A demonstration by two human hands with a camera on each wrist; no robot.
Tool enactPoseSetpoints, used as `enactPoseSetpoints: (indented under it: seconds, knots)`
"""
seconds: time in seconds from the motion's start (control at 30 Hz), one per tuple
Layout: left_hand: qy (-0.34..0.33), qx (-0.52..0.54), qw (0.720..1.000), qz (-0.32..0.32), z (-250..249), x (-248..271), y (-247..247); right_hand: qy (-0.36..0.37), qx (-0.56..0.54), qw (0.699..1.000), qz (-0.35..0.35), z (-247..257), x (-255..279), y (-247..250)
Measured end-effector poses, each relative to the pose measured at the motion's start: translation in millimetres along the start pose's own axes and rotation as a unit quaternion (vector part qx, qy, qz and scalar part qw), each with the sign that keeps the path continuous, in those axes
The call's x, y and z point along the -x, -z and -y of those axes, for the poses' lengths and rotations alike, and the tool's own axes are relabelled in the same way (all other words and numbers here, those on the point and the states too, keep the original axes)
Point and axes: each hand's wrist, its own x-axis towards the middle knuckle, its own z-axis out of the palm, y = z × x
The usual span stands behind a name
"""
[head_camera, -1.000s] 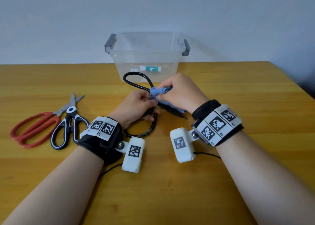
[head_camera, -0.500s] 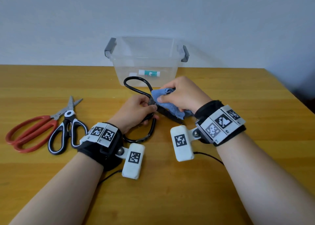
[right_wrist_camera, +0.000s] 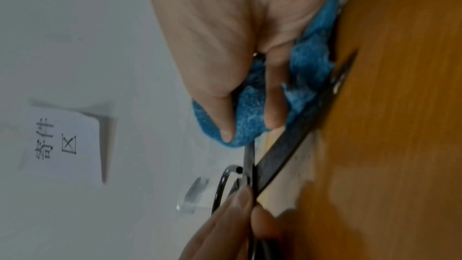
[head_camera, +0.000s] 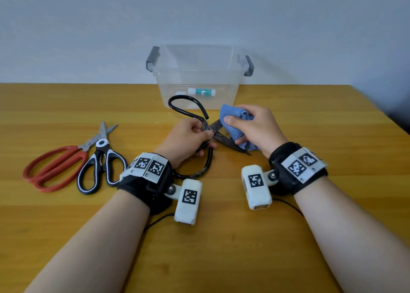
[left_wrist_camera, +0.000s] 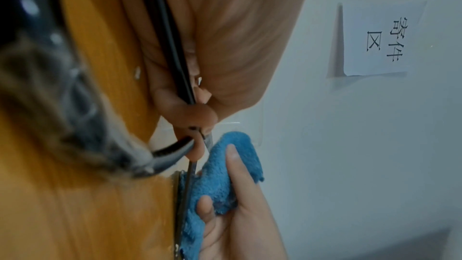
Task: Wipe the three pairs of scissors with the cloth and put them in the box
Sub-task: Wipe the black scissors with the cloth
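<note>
My left hand [head_camera: 192,137] grips the black iron scissors [head_camera: 187,109] at the pivot, blades spread apart just above the table. My right hand [head_camera: 253,128] holds the folded blue cloth [head_camera: 233,113] pinched around the upper blade; the lower blade [head_camera: 230,143] points toward my right wrist. The wrist views show the cloth [left_wrist_camera: 220,181] [right_wrist_camera: 252,118] wrapped over a blade [right_wrist_camera: 287,145] under thumb and fingers. The red-handled scissors [head_camera: 53,168] and the black-and-white scissors [head_camera: 101,161] lie on the table at the left. The clear box [head_camera: 197,75] with grey handles stands behind my hands.
A small tube with a teal label [head_camera: 200,91] lies inside the box. The wooden table [head_camera: 310,115] ends at the right. A paper sign [left_wrist_camera: 375,41] hangs on the wall.
The scissors' blades have spread apart. My right hand has slid the cloth up from the lower blade onto the upper one, nearer the box. My left hand keeps its grip.
</note>
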Motion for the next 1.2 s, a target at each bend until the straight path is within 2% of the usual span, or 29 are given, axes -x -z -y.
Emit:
enactPoseSetpoints:
  seconds: [0.07, 0.1, 0.23, 0.47, 0.57, 0.63, 0.67, 0.8, 0.87, 0.93, 1.03, 1.1, 1.2]
  knots:
    - [0.001, -0.007, 1.000, 0.001, 0.0, -0.4, -0.5, -0.005, -0.041, 0.999, 0.016, -1.8, 1.3, 4.4]
    - [0.000, -0.007, 1.000, 0.003, -0.1, -0.9, -0.9, -0.001, -0.027, 0.999, 0.026, -1.4, 1.0, 4.5]
    - [-0.002, -0.004, 1.000, 0.013, 3.3, -4.7, -0.2, 0.072, 0.101, 0.990, 0.064, 0.0, -2.1, -6.9]
    - [-0.002, 0.005, 1.000, 0.005, 8.1, -6.9, 0.2, 0.091, 0.080, 0.991, -0.052, -10.0, -13.1, -13.5]
    - [-0.010, -0.007, 1.000, 0.011, 6.7, -7.4, -0.7, 0.090, 0.060, 0.994, 0.007, -7.8, -11.7, -10.3]
    - [-0.010, -0.011, 1.000, 0.015, 6.4, -7.6, -1.5, 0.104, 0.101, 0.988, 0.049, -5.4, -10.4, -10.2]
    - [-0.010, -0.009, 1.000, 0.013, 6.8, -8.1, -1.9, 0.111, 0.119, 0.985, 0.049, -4.6, -11.1, -11.7]
    - [-0.003, 0.001, 1.000, 0.005, 9.4, -8.5, -1.1, 0.098, 0.125, 0.986, -0.041, -6.9, -17.0, -14.6]
    - [0.000, -0.002, 1.000, 0.002, 9.3, -9.3, -1.4, 0.089, 0.112, 0.988, -0.060, -6.0, -17.1, -12.4]
    - [-0.001, -0.004, 1.000, 0.003, 9.0, -10.4, -1.7, 0.092, 0.097, 0.991, -0.025, -0.5, -14.5, -10.0]
    - [-0.004, -0.006, 1.000, 0.004, 9.2, -11.0, -1.6, 0.104, 0.167, 0.979, 0.060, 9.3, -9.6, -12.0]
    - [-0.009, -0.004, 1.000, 0.000, 9.7, -10.0, -1.3, 0.103, 0.186, 0.975, 0.058, 10.2, -11.4, -13.5]
    - [-0.004, -0.001, 1.000, 0.005, 9.2, -8.2, -2.0, 0.094, 0.212, 0.973, 0.016, 6.3, -14.2, -11.9]
